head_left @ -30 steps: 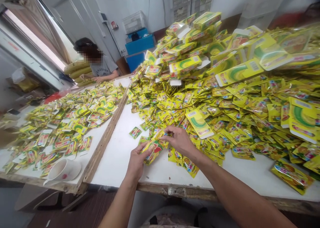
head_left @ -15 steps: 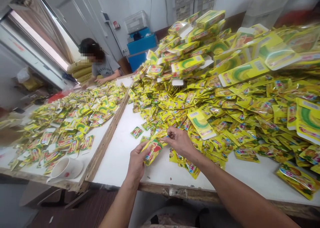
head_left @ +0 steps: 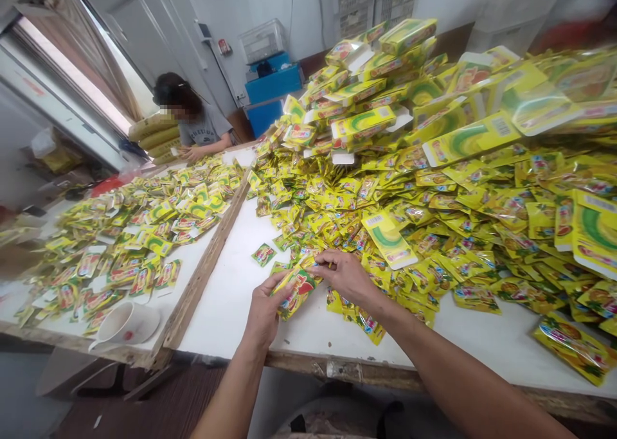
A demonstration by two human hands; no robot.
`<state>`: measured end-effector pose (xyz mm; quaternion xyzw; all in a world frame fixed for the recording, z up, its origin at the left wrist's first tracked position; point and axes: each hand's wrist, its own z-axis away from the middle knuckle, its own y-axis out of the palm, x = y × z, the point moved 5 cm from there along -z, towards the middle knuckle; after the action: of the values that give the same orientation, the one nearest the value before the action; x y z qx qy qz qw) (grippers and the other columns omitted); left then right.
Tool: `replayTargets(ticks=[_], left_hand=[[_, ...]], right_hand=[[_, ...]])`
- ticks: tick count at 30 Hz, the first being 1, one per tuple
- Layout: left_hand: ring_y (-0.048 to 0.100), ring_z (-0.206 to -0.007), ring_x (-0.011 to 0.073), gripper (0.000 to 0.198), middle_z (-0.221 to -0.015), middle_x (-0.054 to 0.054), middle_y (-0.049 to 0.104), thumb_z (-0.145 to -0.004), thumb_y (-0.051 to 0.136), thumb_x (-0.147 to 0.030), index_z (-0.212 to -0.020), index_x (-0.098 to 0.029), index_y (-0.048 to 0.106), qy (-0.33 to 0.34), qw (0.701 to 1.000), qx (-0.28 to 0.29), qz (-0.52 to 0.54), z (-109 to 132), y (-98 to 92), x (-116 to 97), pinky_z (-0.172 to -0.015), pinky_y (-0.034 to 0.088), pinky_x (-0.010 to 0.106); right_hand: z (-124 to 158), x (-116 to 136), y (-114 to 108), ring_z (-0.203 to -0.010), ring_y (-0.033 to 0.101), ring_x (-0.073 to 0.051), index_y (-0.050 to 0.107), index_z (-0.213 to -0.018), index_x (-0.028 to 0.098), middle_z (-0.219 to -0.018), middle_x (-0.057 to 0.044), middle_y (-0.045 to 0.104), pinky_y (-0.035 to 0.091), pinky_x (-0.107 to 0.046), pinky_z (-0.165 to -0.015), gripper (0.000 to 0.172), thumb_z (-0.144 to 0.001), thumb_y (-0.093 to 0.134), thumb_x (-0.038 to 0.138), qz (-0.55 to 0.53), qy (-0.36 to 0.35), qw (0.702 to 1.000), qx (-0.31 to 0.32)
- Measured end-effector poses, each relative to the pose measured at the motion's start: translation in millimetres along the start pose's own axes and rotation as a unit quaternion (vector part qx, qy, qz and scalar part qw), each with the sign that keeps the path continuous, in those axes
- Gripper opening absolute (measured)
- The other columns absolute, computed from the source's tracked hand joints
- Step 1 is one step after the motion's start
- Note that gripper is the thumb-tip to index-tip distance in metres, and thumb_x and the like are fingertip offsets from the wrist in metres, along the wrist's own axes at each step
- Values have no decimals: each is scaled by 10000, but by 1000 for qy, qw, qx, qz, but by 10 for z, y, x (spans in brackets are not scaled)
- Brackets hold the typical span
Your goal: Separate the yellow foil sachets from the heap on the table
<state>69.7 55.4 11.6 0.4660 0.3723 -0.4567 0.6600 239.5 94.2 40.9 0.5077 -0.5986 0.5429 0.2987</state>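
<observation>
Yellow box (head_left: 299, 294) in our left hand (head_left: 263, 305), fingers wrapped round it, we hold above the bench (head_left: 226, 291) near its front edge. Our right hand (head_left: 343, 275) bends its fingers at the box's far end — what they pinch, we cannot tell. Beyond lie heaped sachets (head_left: 337, 201), then piled cartons (head_left: 364, 125); a co-worker (head_left: 205, 130) is far left.

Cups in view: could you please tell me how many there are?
1 visible: a white cup on the left table, near its front edge. The heaped packets may hide others.
</observation>
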Motion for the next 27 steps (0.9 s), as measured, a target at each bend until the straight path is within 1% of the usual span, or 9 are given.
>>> replayTargets(ticks=[4, 8, 12, 14, 17, 19, 21, 24, 27], left_hand=[[669, -704, 173, 388, -788, 42, 725, -532, 817, -217, -901, -157, 715, -6, 1000, -3, 20, -2, 45, 1, -705, 519, 272], [673, -731, 187, 390, -801, 54, 727, -543, 811, -222, -914, -152, 713, -8, 1000, -8, 29, -2, 77, -7, -715, 515, 281], [672, -700, 179, 447, -839, 66, 729, -525, 816, -215, -954, -150, 706, 5, 999, -21, 44, -12, 36, -40, -699, 514, 282], [673, -698, 179, 447, -837, 65, 730, -520, 817, -211, -949, -151, 708, 9, 998, -29, 46, -13, 14, -36, -699, 512, 284], [675, -716, 183, 426, -833, 57, 731, -515, 818, -207, -925, -154, 715, 7, 998, -35, 50, -7, 21, 2, -702, 509, 278], [674, -717, 178, 415, -834, 50, 731, -514, 817, -202, -914, -156, 718, 6, 998, -32, 55, -6, 56, 21, -697, 508, 268], [672, -702, 169, 411, -823, 46, 731, -518, 815, -201, -915, -157, 717, 7, 998, -30, 62, -11, 90, 18, -689, 508, 261], [671, -693, 163, 433, -819, 50, 731, -524, 813, -202, -942, -157, 710, 10, 997, -30, 70, -23, 105, -16, -678, 506, 255], [674, -714, 170, 451, -849, 57, 732, -520, 815, -199, -956, -158, 706, 20, 997, -36, 60, -21, 69, -42, -701, 507, 268]], right_hand=[[14, 44, -21, -802, 571, -193, 699, -689, 211, -752, -36, 666, 404, -317, -734, 116, -748, 643, 295, 49, -9, 999, -15], [34, 66, 16, -1020, 556, -228, 734, -796, 237, -988, -68, 662, 382, -380, -859, 161, -800, 589, 304, 47, 18, 999, 17], [45, 123, -52, -1135, 478, -282, 729, -834, 262, -1026, -64, 663, 281, -473, -950, 161, -728, 676, 370, 82, 24, 995, -54], [54, 141, -27, -1139, 470, -300, 728, -826, 267, -1013, -64, 671, 263, -496, -943, 179, -681, 722, 370, 97, 16, 994, -56], [68, 124, 64, -1104, 508, -279, 723, -769, 261, -940, -45, 686, 277, -486, -929, 103, -695, 715, 332, 79, 22, 997, -16], [72, 117, 84, -1067, 533, -255, 712, -707, 249, -872, -31, 686, 305, -458, -925, 79, -717, 693, 325, 52, 20, 998, -12], [69, 121, 34, -994, 562, -228, 705, -714, 239, -841, -32, 677, 363, -409, -890, 108, -742, 662, 334, 13, 11, 999, -50], [65, 118, -105, -881, 575, -203, 698, -776, 226, -832, -43, 664, 427, -352, -811, 129, -759, 636, 338, -14, 3, 990, -140], [49, 102, -143, -851, 574, -204, 689, -735, 223, -794, -37, 659, 438, -338, -785, 58, -705, 683, 272, 7, 9, 989, -146]])
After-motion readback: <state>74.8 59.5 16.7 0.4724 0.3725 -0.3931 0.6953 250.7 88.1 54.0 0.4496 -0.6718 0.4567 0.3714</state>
